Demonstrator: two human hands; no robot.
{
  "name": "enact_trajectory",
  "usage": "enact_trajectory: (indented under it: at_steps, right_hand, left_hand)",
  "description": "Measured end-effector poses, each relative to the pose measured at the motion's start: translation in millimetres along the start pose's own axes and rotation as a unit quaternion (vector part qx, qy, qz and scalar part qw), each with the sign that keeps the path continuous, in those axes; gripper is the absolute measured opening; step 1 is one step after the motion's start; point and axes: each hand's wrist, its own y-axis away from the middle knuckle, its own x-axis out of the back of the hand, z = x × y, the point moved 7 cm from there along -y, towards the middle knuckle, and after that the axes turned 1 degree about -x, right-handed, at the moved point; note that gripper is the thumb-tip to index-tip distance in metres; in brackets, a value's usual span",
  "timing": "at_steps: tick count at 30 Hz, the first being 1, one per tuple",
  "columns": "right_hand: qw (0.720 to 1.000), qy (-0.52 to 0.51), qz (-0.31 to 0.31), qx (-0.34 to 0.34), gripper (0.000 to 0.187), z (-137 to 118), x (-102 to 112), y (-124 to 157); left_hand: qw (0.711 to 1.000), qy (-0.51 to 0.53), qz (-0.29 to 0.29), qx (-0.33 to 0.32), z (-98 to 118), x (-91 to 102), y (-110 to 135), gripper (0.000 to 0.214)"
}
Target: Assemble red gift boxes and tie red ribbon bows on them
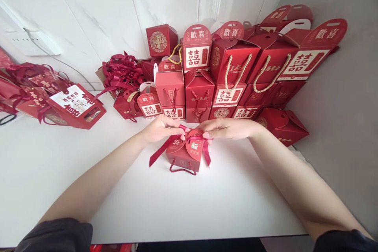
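Observation:
A small red gift box [184, 157] with overlapping rounded flaps stands on the white table between my hands. A dark red ribbon [159, 152] lies across its top, one tail hanging out to the left and another down the right side. My left hand [165, 128] pinches the ribbon at the box's upper left. My right hand [223, 128] is closed on the ribbon at the upper right, its fingers touching the box top. The ribbon's crossing is partly covered by my fingers. A twisted red cord handle [183, 172] droops from the box's near side.
Stacked red gift boxes [233, 63] line the tiled wall behind my hands and reach to the right. A heap of ribbons [122, 71] sits at the back left. More ribboned red boxes [78, 106] stand at the far left, below a wall socket [35, 42] with a cable.

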Motion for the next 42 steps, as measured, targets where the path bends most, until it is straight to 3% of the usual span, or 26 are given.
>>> enact_trajectory:
  at_steps: [2, 5, 12, 16, 21, 24, 27, 31, 35, 42]
  right_hand:
    - [0.999, -0.024, 0.022, 0.002, 0.038, -0.8, 7.6, 5.0]
    - [0.996, -0.037, 0.079, 0.005, 0.034, -3.5, 18.2, 11.4]
    - [0.996, -0.025, -0.042, -0.077, 0.035, 12.0, -2.2, 13.3]
    - [0.994, -0.003, -0.035, -0.108, 0.038, 30.5, 3.5, 14.4]
    - [0.982, -0.111, -0.08, -0.13, 0.037, 37.9, -0.9, 18.3]
    - [0.98, -0.128, -0.063, -0.137, 0.032, 41.7, 4.0, 22.9]
    - [0.974, -0.145, -0.055, -0.164, 0.03, 50.3, 7.0, 28.1]
    - [0.971, -0.2, -0.073, -0.108, 0.031, 41.7, 1.7, 24.5]
    - [0.968, -0.244, -0.041, -0.038, 0.031, 21.1, -3.7, 14.1]
    - [0.988, -0.139, 0.062, -0.003, 0.04, 0.8, -11.6, -0.7]
  left_hand:
    - [0.999, -0.009, 0.036, 0.004, -1.6, 0.0, 0.0, 0.022]
    - [0.999, -0.022, 0.032, 0.018, -5.2, -2.4, -0.7, 0.022]
    - [0.997, -0.054, -0.037, 0.032, -3.0, -4.5, -0.3, 0.022]
    - [0.996, -0.077, -0.037, 0.04, 0.7, -5.7, -0.3, 0.026]
    - [0.996, -0.037, -0.078, 0.023, 4.0, -10.3, -0.1, 0.022]
    - [0.993, -0.023, -0.111, 0.008, 7.4, -16.0, 1.5, 0.017]
    - [0.995, -0.012, -0.096, 0.021, 6.0, -17.0, 2.0, 0.019]
    - [0.998, -0.029, -0.045, 0.038, 2.7, -14.0, 1.1, 0.022]
    - [0.996, -0.05, -0.051, 0.057, 3.9, -18.3, 1.4, 0.024]
    - [0.995, -0.067, -0.051, 0.061, 10.7, -23.6, 2.1, 0.03]
